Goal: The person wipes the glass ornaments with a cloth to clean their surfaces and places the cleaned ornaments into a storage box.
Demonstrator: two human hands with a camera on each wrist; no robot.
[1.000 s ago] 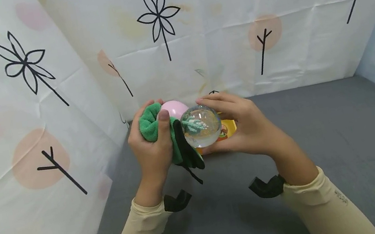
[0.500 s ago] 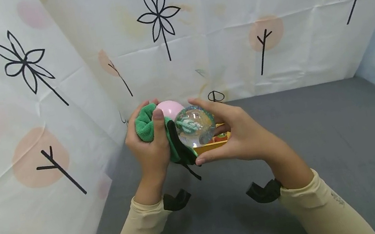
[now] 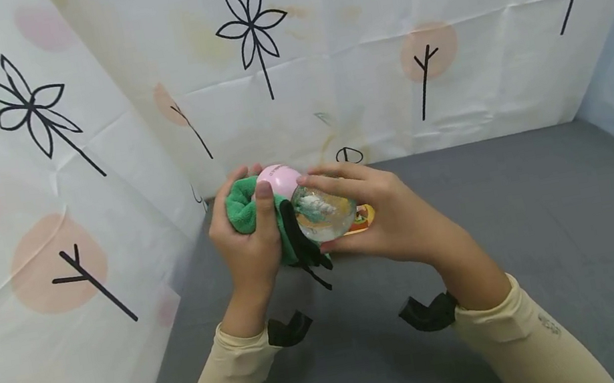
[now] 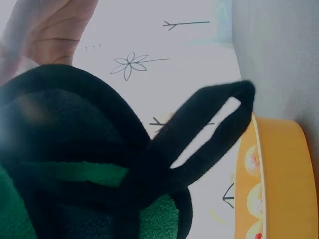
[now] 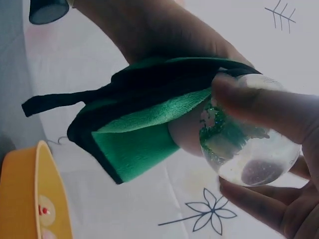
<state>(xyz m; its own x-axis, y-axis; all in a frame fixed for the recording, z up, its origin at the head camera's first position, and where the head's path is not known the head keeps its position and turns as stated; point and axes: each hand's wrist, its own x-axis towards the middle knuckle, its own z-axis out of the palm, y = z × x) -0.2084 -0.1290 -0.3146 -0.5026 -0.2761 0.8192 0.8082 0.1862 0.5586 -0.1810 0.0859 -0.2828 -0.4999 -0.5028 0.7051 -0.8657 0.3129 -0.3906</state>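
A green terry cloth with black edging (image 3: pixel 241 209) is gripped in my left hand (image 3: pixel 249 255), its thumb on the near side. Its black loop (image 4: pixel 202 129) hangs free in the left wrist view. From the cloth shows a rounded pink piece (image 3: pixel 281 180) with small lettering. Against it sits a clear snow globe (image 3: pixel 329 220) with a green figure and glitter inside; whether the two are joined I cannot tell. My right hand (image 3: pixel 397 217) holds the globe from the right, fingers curved over the top and thumb below. The right wrist view shows thumb and fingers spread around the glass (image 5: pixel 261 149).
A yellow container (image 4: pixel 286 174) with food pictures on it stands on the grey table (image 3: pixel 536 248) behind the hands, mostly hidden in the head view. White patterned cloth walls (image 3: pixel 376 92) enclose the back and sides.
Half a second ago the right thumb was apart from the globe and lower; now thumb and fingers close round it again. Lettering on the pink piece has come into view. The left hand keeps its grip.
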